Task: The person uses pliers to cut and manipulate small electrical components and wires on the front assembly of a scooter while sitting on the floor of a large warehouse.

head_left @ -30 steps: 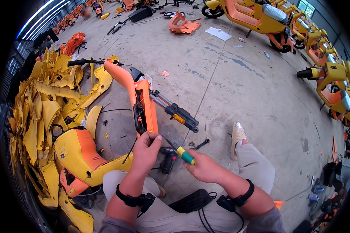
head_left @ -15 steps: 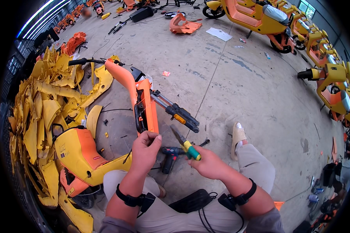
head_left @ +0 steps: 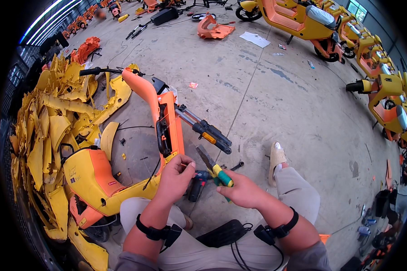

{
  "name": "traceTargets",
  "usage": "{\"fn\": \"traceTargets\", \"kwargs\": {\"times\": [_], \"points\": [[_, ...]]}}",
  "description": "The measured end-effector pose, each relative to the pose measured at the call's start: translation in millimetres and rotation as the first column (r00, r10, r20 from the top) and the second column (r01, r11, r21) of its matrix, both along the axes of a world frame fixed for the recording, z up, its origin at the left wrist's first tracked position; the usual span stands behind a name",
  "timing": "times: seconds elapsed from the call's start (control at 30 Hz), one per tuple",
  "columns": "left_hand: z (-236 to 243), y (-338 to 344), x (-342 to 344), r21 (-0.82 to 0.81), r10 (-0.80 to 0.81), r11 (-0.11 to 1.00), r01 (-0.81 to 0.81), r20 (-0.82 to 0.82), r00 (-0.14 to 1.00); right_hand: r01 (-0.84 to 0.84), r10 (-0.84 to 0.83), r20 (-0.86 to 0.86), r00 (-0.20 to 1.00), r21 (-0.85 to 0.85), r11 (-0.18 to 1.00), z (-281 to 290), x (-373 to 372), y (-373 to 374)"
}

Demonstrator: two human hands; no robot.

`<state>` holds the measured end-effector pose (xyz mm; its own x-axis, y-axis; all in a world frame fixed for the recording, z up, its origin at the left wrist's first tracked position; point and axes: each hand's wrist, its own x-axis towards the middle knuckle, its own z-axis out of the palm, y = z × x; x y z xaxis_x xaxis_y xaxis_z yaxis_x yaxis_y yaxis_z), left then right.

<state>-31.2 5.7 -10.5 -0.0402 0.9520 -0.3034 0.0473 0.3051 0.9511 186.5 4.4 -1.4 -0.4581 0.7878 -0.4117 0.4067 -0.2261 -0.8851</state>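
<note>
In my right hand [head_left: 242,189] are pliers [head_left: 222,175] with green and yellow handles, their dark jaws tilted up and left. My left hand [head_left: 174,178] is closed in a pinch beside the jaws; whatever its fingertips hold is too small to make out. Just beyond that hand rises the orange front section [head_left: 176,128] of a partly stripped scooter, with dark cables inside its open column. The scooter's fork [head_left: 208,133] sticks out to the right. Its yellow and orange rear body [head_left: 92,174] lies left of my arm. Below the pliers, a cordless drill [head_left: 196,187] rests on the floor, partly hidden.
A tall heap of yellow body panels [head_left: 54,122] fills the left side. Assembled scooters [head_left: 294,27] stand in rows at the right and far right. An orange panel [head_left: 215,30] and a white sheet [head_left: 255,39] lie on the concrete floor ahead.
My left hand has shifted slightly right and down from the orange column, uncovering some yellow frame. The pliers have turned a little, with their jaws nearer my left fingertips.
</note>
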Motion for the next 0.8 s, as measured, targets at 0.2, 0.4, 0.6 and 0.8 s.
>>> {"fn": "traceTargets", "kwargs": {"times": [0.2,0.4,0.6,0.8], "points": [[-3,-1,1,0.112,-0.033,0.993,0.023,0.089,0.995,-0.007,0.008,-0.008,1.000,0.038,0.999,-5,-1,-1],[-3,-1,2,0.095,-0.061,0.994,0.048,0.132,0.989,-0.013,0.013,0.005,1.000,0.022,1.000,-1,0,-1],[-4,-2,2,0.117,-0.058,0.992,0.041,0.140,0.989,-0.008,0.008,-0.004,1.000,0.012,1.000,2,-3,-1],[-3,-2,2,0.117,-0.048,0.993,0.034,0.119,0.992,-0.058,0.059,-0.002,0.998,0.062,0.996,-10,-3,-1]]}}
